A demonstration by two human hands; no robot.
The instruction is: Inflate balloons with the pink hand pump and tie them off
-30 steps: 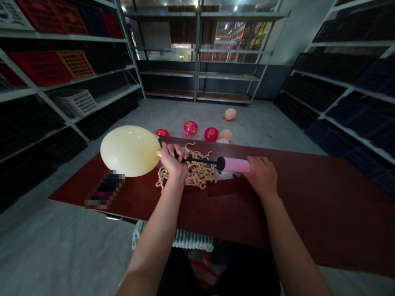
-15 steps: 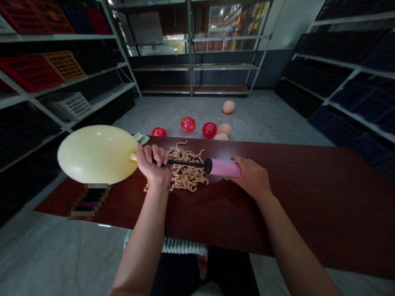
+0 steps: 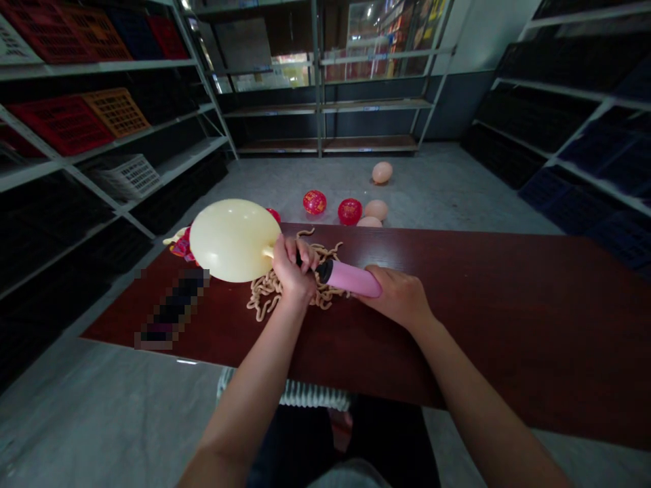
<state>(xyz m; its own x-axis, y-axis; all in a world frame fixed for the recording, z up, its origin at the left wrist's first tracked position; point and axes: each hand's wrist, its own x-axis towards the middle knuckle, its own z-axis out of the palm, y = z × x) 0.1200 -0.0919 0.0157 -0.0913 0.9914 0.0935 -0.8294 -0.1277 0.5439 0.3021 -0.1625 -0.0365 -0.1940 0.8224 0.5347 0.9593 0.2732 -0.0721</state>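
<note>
Tall shelves [image 3: 116,129] stand around a dark red table [image 3: 508,305]. Over the table, the left hand [image 3: 292,268] squeezes the yellow balloon [image 3: 234,240] neck; the right hand [image 3: 399,298] grips the pink pump [image 3: 350,278].

Grey metal shelving [image 3: 356,106] holding coloured crates [image 3: 61,122] lines a dim room with a pale concrete floor [image 3: 447,193].
</note>
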